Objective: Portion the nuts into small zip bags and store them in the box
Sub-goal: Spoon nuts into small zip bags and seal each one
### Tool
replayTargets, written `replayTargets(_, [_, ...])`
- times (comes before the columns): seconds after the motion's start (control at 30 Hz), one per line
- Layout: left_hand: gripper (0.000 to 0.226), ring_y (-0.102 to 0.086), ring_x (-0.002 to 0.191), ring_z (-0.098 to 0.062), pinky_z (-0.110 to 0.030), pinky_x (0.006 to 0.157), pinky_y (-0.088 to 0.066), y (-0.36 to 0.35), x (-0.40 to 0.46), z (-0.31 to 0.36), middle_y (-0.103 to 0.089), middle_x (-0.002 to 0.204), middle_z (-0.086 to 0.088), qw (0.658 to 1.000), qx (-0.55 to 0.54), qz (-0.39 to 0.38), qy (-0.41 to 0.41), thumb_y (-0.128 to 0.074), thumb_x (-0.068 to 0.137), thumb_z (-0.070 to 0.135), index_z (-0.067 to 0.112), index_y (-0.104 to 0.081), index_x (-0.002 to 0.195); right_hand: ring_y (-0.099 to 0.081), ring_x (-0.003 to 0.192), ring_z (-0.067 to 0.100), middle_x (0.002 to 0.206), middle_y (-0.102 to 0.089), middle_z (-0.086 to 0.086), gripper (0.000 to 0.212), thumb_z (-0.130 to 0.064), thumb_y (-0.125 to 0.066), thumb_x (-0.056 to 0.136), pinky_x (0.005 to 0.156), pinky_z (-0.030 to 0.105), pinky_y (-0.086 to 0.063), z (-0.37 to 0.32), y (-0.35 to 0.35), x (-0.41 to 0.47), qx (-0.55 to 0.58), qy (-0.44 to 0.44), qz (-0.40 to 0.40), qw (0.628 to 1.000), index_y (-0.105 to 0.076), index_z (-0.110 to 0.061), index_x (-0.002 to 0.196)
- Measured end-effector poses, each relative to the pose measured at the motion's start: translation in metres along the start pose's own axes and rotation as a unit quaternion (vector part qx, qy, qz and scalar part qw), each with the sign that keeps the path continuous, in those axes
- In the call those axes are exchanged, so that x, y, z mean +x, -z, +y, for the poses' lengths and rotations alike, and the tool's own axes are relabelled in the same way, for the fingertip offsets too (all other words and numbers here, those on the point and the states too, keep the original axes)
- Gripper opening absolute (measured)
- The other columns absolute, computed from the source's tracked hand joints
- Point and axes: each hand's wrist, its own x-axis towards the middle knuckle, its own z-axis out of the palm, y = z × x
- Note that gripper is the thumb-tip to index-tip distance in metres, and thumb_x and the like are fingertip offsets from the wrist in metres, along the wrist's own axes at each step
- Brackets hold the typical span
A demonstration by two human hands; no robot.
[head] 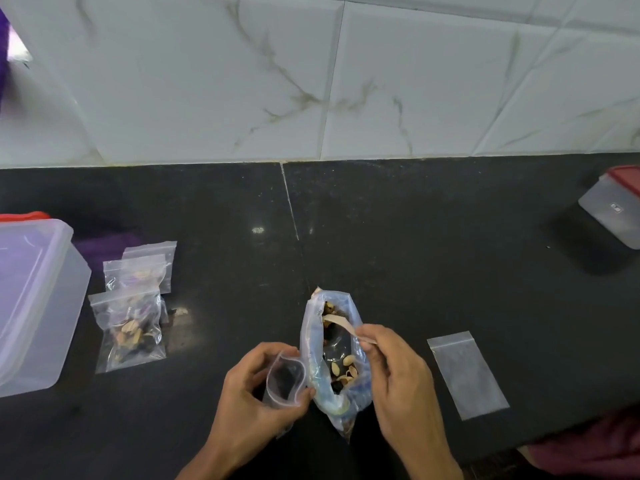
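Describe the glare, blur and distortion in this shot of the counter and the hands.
Head view: a small glare spot sits on the dark counter near its seam; wide-angle bending curves the tile wall lines and the counter's back edge; the purple thing at far left is smeared and blown out; the box and lid at the edges look soft, while the left hand, right hand and nut bag are fairly sharp.

You had dim, bluish overhead light; small glare spot on the dark counter [258, 230], soft focus throughout, wide-angle bending at edges, wall tiles [398, 81] brightest.
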Motion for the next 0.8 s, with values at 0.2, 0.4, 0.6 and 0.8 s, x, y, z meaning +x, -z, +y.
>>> replayTargets(0.2, [0.045, -0.069, 0.092, -0.014, -0.019, 0.078, -0.054, 0.002, -0.002, -0.003, -0.07, 0.094, 0.008, 1.0, -0.008, -0.019, 0.01, -0.087, 0.063, 0.009, 0.038, -0.067, 0.091, -0.059, 0.082, -0.001, 0.081, -0.059, -0.021, 0.017, -0.043, -0.036, 0.092, 0.067, 0.015, -0.049, -0.001, 0.014, -0.002, -0.009, 0.027, -0.041, 0.999, -0.053, -0.041, 0.093])
replayTargets(0.4, [0.043, -0.07, 0.091, -0.015, -0.02, 0.078, -0.055, 0.002, -0.004, -0.007, -0.07, 0.094, 0.007, 1.0, 0.005, -0.023, 0.006, -0.087, 0.064, 0.01, 0.036, -0.068, 0.093, -0.055, 0.074, 0.001, 0.069, -0.052, -0.022, 0.02, -0.038, -0.035, 0.092, 0.064, 0.01, -0.042, -0.006, 0.022, -0.005, -0.05, 0.037, -0.023, 0.998, -0.052, -0.036, 0.083])
replayTargets(0.6, [0.034, -0.07, 0.089, -0.016, -0.024, 0.076, -0.056, 0.001, -0.006, -0.009, -0.07, 0.093, 0.006, 1.0, 0.005, -0.017, 0.002, -0.082, 0.063, 0.025, 0.036, -0.067, 0.092, -0.056, 0.073, 0.004, 0.054, -0.046, -0.012, 0.025, -0.043, -0.031, 0.094, 0.059, 0.008, -0.041, -0.016, 0.017, -0.014, -0.071, -0.032, -0.018, 0.997, -0.043, -0.034, 0.074])
replayTargets(0.8, [0.032, -0.069, 0.081, -0.011, -0.017, 0.069, -0.053, -0.002, -0.007, -0.007, -0.069, 0.088, 0.011, 1.0, 0.007, -0.012, -0.02, -0.084, 0.062, 0.042, 0.037, -0.068, 0.09, -0.051, 0.057, 0.008, 0.064, -0.051, -0.004, 0.018, -0.031, -0.035, 0.097, 0.057, 0.022, -0.043, -0.034, 0.022, 0.0, -0.137, -0.16, -0.077, 0.975, -0.037, -0.029, 0.079])
